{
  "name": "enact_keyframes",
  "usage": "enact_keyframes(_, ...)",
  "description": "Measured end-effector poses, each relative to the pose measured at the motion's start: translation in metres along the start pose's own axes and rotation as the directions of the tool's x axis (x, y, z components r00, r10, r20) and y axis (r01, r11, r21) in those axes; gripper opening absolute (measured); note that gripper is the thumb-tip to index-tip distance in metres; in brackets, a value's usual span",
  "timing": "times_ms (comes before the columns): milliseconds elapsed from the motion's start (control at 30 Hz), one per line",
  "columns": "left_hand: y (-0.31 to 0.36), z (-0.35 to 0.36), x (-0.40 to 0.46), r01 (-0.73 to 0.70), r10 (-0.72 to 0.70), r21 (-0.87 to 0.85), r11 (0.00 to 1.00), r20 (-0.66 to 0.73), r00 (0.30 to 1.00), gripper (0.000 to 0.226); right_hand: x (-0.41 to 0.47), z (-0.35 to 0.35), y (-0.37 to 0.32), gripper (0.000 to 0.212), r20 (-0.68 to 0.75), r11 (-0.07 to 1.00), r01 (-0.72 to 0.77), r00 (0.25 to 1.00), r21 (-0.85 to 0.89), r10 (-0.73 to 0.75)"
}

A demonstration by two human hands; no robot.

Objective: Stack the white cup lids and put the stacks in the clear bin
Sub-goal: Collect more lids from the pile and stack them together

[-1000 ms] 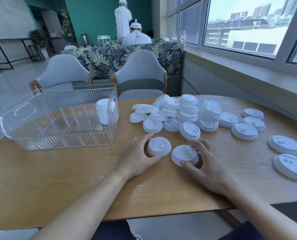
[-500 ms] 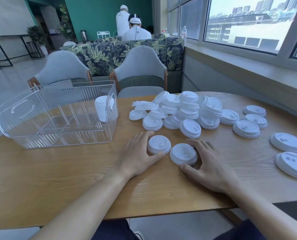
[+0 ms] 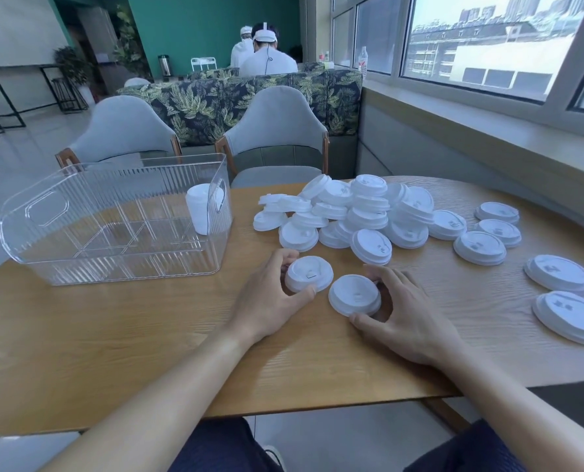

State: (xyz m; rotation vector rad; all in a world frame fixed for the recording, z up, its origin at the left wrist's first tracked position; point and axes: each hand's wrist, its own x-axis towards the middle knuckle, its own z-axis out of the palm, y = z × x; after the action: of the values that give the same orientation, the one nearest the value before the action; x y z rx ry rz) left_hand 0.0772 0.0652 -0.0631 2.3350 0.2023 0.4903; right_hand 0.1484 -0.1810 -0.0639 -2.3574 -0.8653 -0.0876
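Note:
Two white cup lids lie side by side on the wooden table (image 3: 113,335) just in front of me. My left hand (image 3: 266,301) grips the left lid (image 3: 308,273) between thumb and curled fingers. My right hand (image 3: 406,315) grips the right lid (image 3: 353,294) the same way. Behind them sits a pile of several white lids (image 3: 352,212). The clear ribbed bin (image 3: 113,260) stands at the left, with one stack of lids (image 3: 200,207) inside its right end.
Several single lids (image 3: 479,247) lie scattered on the right side of the table, two large ones (image 3: 570,316) near the right edge. Two grey chairs (image 3: 277,131) stand behind the table. Two people sit far back. A window ledge runs along the right.
Both hands have closed more tightly round their lids; fingers now curl round the rims. The lids stay in nearly the same spot on the table.

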Motion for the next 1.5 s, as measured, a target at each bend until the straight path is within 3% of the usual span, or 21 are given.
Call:
enact_keyframes(233,0.022,0.019,-0.005,-0.015,0.022,-0.11,0.994,0.064,0.998,0.071,0.001,0.0,0.001,0.073,0.0,1.0,-0.009,1.0,0.02,0.009)
enact_keyframes(333,0.03,0.025,-0.003,-0.026,0.037,-0.129,0.991,0.085,0.996,0.071,0.0,-0.001,0.002,0.071,-0.026,0.991,-0.056,0.998,0.121,0.06)
enact_keyframes(433,0.034,0.028,-0.003,-0.048,0.06,-0.117,0.992,0.098,0.993,0.067,-0.001,0.0,0.004,0.058,-0.06,0.977,-0.071,0.995,0.203,0.085)
enact_keyframes(633,0.033,0.028,-0.006,-0.09,0.101,-0.084,0.992,0.131,0.986,0.069,0.0,0.004,0.006,0.033,-0.096,0.988,-0.049,0.993,0.147,0.064)
enact_keyframes(1500,0.037,0.028,-0.007,-0.173,0.15,0.101,0.98,0.201,0.968,0.061,0.003,0.007,0.007,0.037,-0.136,1.0,-0.016,0.991,0.006,0.016)
